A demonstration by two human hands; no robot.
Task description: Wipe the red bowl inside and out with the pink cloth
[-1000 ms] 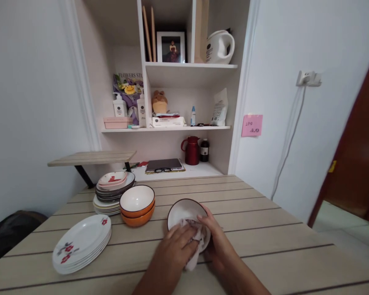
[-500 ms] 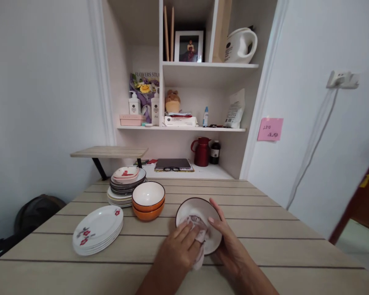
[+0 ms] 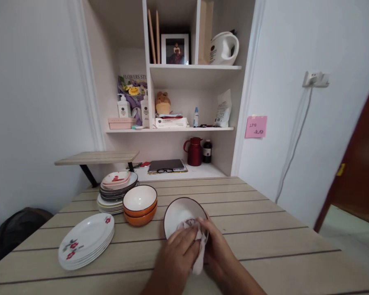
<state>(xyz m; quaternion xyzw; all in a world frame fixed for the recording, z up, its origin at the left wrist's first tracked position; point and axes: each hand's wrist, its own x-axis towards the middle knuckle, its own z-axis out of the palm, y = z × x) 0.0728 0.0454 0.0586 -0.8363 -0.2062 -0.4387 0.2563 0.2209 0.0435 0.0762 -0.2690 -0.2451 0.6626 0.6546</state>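
A white bowl with a dark rim (image 3: 178, 211) is tilted toward me above the table, gripped at its right side by my right hand (image 3: 217, 250). My left hand (image 3: 180, 254) presses a pale, crumpled cloth (image 3: 199, 256) against the inside of the bowl near its lower right. The cloth's end hangs down over the rim between my hands. Left of the bowl stand stacked orange bowls (image 3: 140, 208) with white insides. Nearer the left edge lies a stack of white plates with red flowers (image 3: 90, 235).
Behind the orange bowls rises a pile of dark-rimmed plates (image 3: 118, 192) topped by small heart-patterned dishes (image 3: 115, 179). A small raised shelf (image 3: 96, 158) stands at the back left. A laptop (image 3: 167, 165), glasses and a red jug (image 3: 194, 151) sit in the shelf unit.
The view has turned rightward, so the background sits farther left. My left hand and the cloth have shifted toward the bowl's right side, close to my right thumb.
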